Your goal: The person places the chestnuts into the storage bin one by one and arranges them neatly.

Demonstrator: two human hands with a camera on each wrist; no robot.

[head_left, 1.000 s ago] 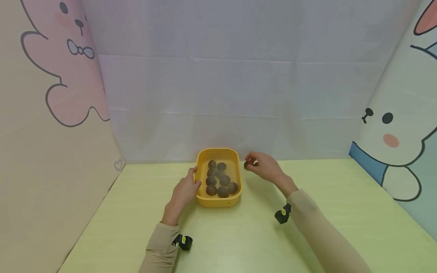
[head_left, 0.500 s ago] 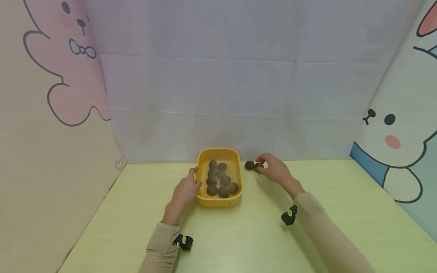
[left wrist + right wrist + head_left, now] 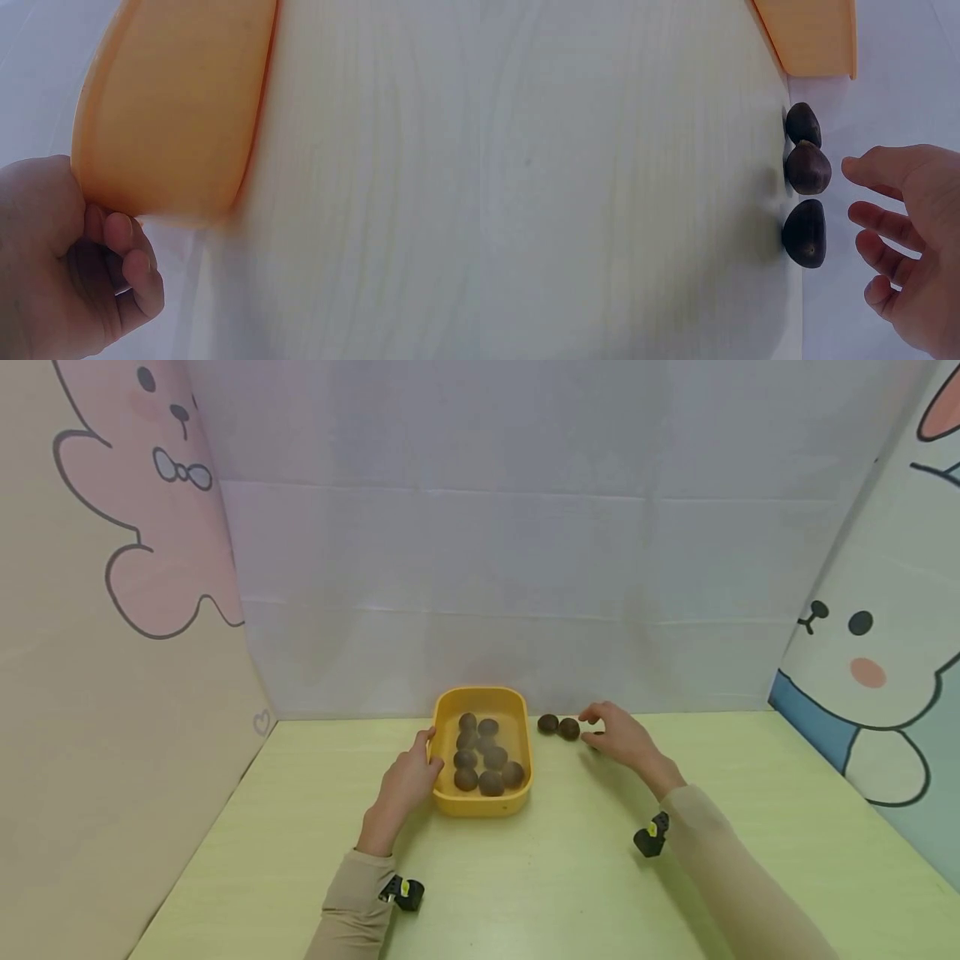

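Note:
At its left side, the yellow plastic box (image 3: 480, 806) is gripped by my left hand (image 3: 405, 783); the left wrist view shows the thumb side of the hand (image 3: 45, 255) at the rim with the fingers curled. Several brown chestnuts (image 3: 491, 783) lie inside the box. To its right, three more chestnuts stand in a row on the table: one nearest the box (image 3: 802, 126), a middle chestnut (image 3: 808, 169) touching it, and a third chestnut (image 3: 805, 234) slightly apart. My right hand (image 3: 626, 742) hovers over the third, fingers loosely bent and holding nothing; a gap separates its fingertips from the chestnuts.
The pale yellow-green table (image 3: 525, 893) meets a white sheet wall (image 3: 480, 568) just behind the box and the row. Side panels with a pink cartoon animal (image 3: 172, 543) and a white cartoon animal (image 3: 862, 710) flank the table.
My right hand has let go of chestnuts while moving rightward along the table's back edge; the row there now shows three. The left hand and the box have stayed put.

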